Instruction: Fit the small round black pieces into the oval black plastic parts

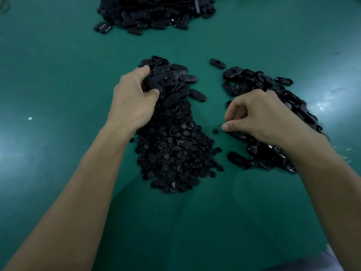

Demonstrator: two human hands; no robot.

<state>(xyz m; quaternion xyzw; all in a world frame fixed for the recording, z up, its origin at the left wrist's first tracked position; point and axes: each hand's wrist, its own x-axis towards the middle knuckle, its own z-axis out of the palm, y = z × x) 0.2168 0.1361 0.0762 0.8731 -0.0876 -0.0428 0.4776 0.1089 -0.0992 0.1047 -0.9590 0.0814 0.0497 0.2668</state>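
The green counter [58, 75] fills the view and carries four dark heaps. The far heap [156, 12] of oval black parts lies at the top edge, well apart from the rest and partly cut off by the frame. Nearer, in the middle, the heap of small round pieces [175, 149] spreads toward the person. Its upper end runs into the middle heap of oval parts [179, 83]. To the right, separated by a strip of bare counter, the right heap [254, 81] of glossy oval parts stretches from the centre down under the right forearm.

Two bare forearms reach in from the bottom corners. The left grip [132, 96] sits on the left edge of the middle heap, fingers and thumb curled round an oval part [154, 84]. The right grip [259, 112] rests at the inner edge of the right heap, fingers curled, with thumb and forefinger tips close together. Whether they pinch anything cannot be told.

A stray oval part [217, 63] lies alone above the right heap, between the two near oval heaps. Another loose oval [238, 160] lies at the right heap's lower edge. A single round piece [215, 131] lies on the bare counter just beside the right thumb tip, apart from the round heap.
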